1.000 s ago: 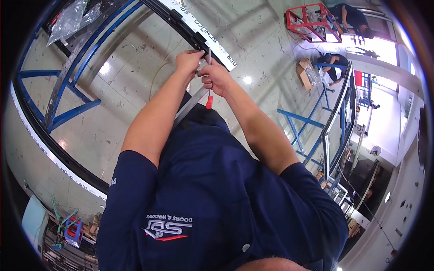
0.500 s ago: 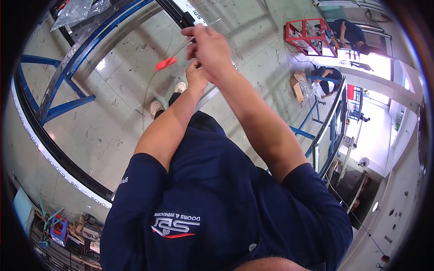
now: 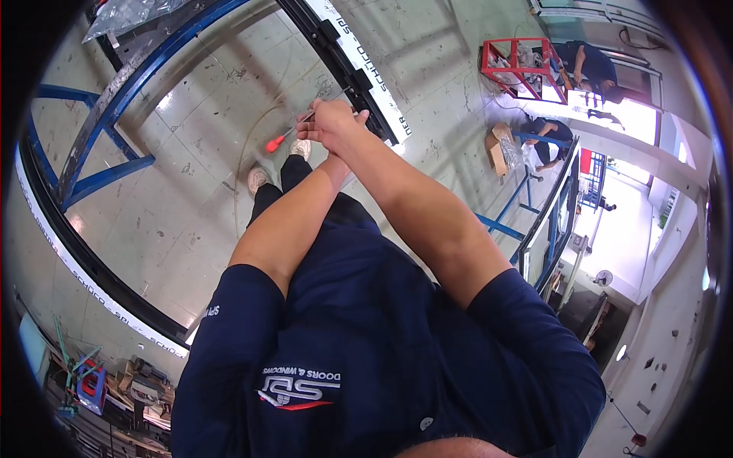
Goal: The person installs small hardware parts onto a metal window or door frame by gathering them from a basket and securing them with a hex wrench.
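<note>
In the upper middle, my right hand (image 3: 333, 122) has its fingers curled around the shaft of a screwdriver. The screwdriver's orange-red handle (image 3: 275, 143) sticks out to the left, above my shoes. My left hand (image 3: 337, 162) lies under the right wrist, and its fingers are mostly hidden there. Just beyond both hands, the end of a black frame profile (image 3: 353, 76) with white printed protective tape (image 3: 370, 72) runs away to the upper left.
A blue metal stand (image 3: 114, 179) is at left, with a long taped frame bar (image 3: 99, 286) along that side. A plastic bag (image 3: 130, 19) lies at the top left. On the right are a red cart (image 3: 523, 69), a cardboard box (image 3: 500, 149) and two people bending over work.
My right hand has come down toward my body with the screwdriver, now overlapping the left hand. More of the black profile shows beyond my hands.
</note>
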{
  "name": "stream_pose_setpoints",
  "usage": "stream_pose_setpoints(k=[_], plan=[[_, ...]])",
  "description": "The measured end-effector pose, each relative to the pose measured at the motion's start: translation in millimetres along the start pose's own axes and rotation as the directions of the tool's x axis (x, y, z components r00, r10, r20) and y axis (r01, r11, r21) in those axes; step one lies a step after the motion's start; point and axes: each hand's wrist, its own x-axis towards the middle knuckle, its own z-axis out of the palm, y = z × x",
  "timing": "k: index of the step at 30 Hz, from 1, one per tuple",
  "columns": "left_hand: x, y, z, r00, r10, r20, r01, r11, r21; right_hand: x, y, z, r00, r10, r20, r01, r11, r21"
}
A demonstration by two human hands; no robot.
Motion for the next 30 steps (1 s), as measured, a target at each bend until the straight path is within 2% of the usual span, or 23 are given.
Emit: stream_pose_setpoints(k=[1, 3, 7, 8, 9, 10, 12, 19, 21, 23, 24, 25, 26, 27, 28, 29, 30], plan=[[-1, 0, 1, 1.000, -0.004, 0.001, 0.004, 1.000, 0.000, -2, 2, -3, 1.000, 0.002, -0.003, -0.002, 1.000, 0.001], [15, -20, -1, 0.999, -0.034, -0.035, 0.033, 0.999, -0.017, -4, 5, -12, 0.993, 0.015, 0.115, -0.044, 0.965, 0.257], [-13, 12, 11, 0.999, -0.006, -0.034, 0.003, 0.998, -0.070, 15, 22, -16, 0.992, -0.007, 0.128, -0.023, 0.973, 0.230], [-7, 5, 9, 0.999, 0.020, -0.027, -0.021, 0.999, -0.045, 10, 17, -1, 1.000, -0.012, -0.007, 0.012, 1.000, 0.002], [-4, 2, 8, 0.999, 0.045, -0.020, -0.045, 0.999, -0.021, 11, 19, 3, 0.989, -0.047, -0.138, 0.015, 0.974, -0.228], [-1, -2, 8, 0.999, 0.048, -0.016, -0.049, 0.999, -0.020, 7, 19, -2, 0.989, -0.052, -0.138, 0.020, 0.974, -0.227], [3, -8, 7, 0.998, 0.059, -0.025, -0.059, 0.998, -0.016, 12, 30, -28, 0.991, -0.069, 0.116, 0.041, 0.973, 0.226], [2, -13, 7, 0.995, 0.093, -0.046, -0.093, 0.996, -0.001, 20, 39, -39, 0.978, -0.148, 0.145, 0.116, 0.971, 0.208], [7, -23, 2, 0.990, 0.143, -0.010, -0.142, 0.987, 0.081, 21, 37, -34, 0.994, -0.097, 0.039, 0.089, 0.980, 0.177], [36, -59, -9, 0.945, 0.248, 0.212, -0.259, 0.966, 0.024, 11, 47, -38, 0.903, -0.314, 0.294, 0.153, 0.874, 0.462], [60, -47, 21, 0.920, 0.275, 0.280, -0.291, 0.957, 0.013, 28, 60, -37, 0.733, -0.574, 0.364, 0.327, 0.767, 0.552], [50, -48, 29, 0.873, 0.312, 0.374, -0.331, 0.943, -0.014, 48, 73, -44, 0.820, -0.515, 0.249, 0.245, 0.709, 0.661], [50, -47, 18, 0.806, 0.344, 0.481, -0.368, 0.929, -0.047, 32, 64, -35, 0.737, -0.600, 0.312, 0.163, 0.606, 0.779], [54, -45, 23, 0.726, 0.361, 0.585, -0.392, 0.917, -0.078, 57, 74, -43, 0.647, -0.663, 0.377, 0.073, 0.546, 0.834], [38, -52, 32, 0.646, 0.367, 0.669, -0.408, 0.907, -0.104, 38, 65, -38, 0.727, -0.568, 0.387, 0.152, 0.682, 0.715], [31, -64, -11, 0.579, 0.365, 0.729, -0.416, 0.901, -0.121, 36, 63, -39, 0.688, -0.638, 0.346, 0.235, 0.647, 0.725], [26, -65, 2, 0.530, 0.364, 0.766, -0.424, 0.896, -0.132, 34, 62, -38, 0.659, -0.666, 0.349, 0.238, 0.625, 0.744]])
